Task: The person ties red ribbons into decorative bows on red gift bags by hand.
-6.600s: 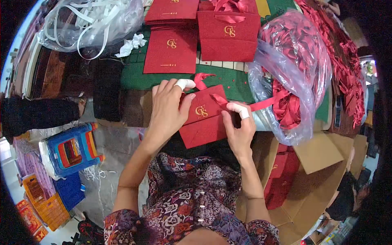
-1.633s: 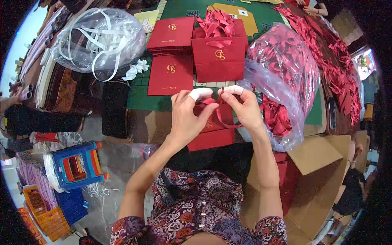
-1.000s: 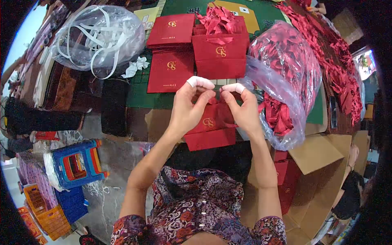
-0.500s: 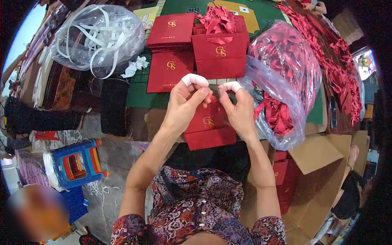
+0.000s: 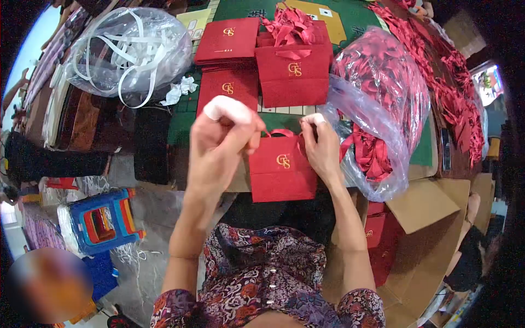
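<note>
A small red paper bag [image 5: 283, 177] with a gold monogram lies at the table's front edge, between my hands. A red ribbon [image 5: 281, 133] loops along its top edge. My left hand [image 5: 221, 139], a white cover on one finger, is closed at the bag's upper left. A strand of the ribbon runs to its pinched fingertips, slightly blurred. At the upper right of the bag, my right hand [image 5: 321, 145] has thumb and forefinger pressed together on the ribbon's other side. It too wears a white finger cover.
Behind stand a stack of flat red bags [image 5: 227, 41] and an upright red bag [image 5: 292, 82] filled with ribbons [image 5: 292, 27]. A clear bag of red ribbons [image 5: 383, 82] sits right, a bag of white straps [image 5: 131, 54] left. An open cardboard box [image 5: 424, 240] is below right.
My left hand has moved left and nearer the camera, away from my right hand. My right hand has shifted slightly right and down. The ribbon loop now shows between them.
</note>
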### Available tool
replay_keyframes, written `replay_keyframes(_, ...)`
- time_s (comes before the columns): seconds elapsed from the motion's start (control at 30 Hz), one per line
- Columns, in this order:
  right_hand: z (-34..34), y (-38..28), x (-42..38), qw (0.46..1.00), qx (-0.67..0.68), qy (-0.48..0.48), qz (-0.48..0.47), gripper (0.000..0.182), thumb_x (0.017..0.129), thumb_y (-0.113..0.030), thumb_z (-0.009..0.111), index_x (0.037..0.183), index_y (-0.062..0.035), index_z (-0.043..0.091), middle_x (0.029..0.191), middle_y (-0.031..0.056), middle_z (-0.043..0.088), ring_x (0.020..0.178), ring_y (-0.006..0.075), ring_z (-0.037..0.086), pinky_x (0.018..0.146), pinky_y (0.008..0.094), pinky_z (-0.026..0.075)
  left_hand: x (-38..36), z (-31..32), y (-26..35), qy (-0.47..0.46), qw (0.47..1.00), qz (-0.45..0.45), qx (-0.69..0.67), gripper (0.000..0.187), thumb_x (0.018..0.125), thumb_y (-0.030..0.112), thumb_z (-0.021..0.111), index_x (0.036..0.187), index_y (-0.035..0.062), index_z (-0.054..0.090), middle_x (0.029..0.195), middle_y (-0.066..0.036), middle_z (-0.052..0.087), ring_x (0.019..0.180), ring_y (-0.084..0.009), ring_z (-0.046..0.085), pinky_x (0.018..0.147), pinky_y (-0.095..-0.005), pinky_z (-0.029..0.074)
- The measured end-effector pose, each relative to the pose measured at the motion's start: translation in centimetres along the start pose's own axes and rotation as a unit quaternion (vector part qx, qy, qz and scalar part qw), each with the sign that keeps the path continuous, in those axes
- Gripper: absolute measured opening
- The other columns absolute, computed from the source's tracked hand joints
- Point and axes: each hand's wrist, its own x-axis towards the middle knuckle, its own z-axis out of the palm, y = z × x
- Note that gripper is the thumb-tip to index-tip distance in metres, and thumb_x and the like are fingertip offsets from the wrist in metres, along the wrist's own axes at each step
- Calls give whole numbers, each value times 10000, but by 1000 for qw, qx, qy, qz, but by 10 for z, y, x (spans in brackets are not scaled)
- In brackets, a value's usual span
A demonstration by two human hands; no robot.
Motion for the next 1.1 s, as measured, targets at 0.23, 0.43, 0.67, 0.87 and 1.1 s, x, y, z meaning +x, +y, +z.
replay_keyframes(0.23,0,0,-1,994,90,-8,57,155,989,-148,611,1028,-7,661,842,103,691,781,154,638,739,306,501,-19,-12,27,99,964,32,246,110,951,10,634,1057,16,602,933,-94,669,742,-137,638,661,-255,524)
replay_keyframes(0.43,-4,6,2,993,111,-24,42,137,992,-121,608,1041,-10,673,923,30,677,885,106,595,816,269,483,-96,-94,61,241,905,16,352,204,888,-49,700,1078,3,649,963,-77,721,859,-102,675,759,-231,542)
replay_keyframes(0.67,5,37,4,995,90,-39,13,180,1000,-117,610,1097,24,666,1025,43,683,978,110,615,883,258,480,-219,-167,68,338,817,-25,465,150,854,34,763,997,42,718,954,-38,726,866,-135,679,785,-257,525)
replay_keyframes(0.87,3,45,6,987,146,-53,37,175,1002,-115,614,1089,26,671,1038,44,690,972,117,611,903,258,475,-254,-225,46,219,547,-70,805,163,943,129,663,1074,78,745,1040,-139,726,933,-235,693,828,-321,522)
replay_keyframes(1.1,-2,38,6,980,182,-57,61,177,1006,-114,610,1102,19,674,1034,23,680,969,101,602,885,251,473,-230,-196,65,326,733,-95,589,178,966,105,620,1093,8,699,973,-64,709,895,-134,659,809,-265,509)
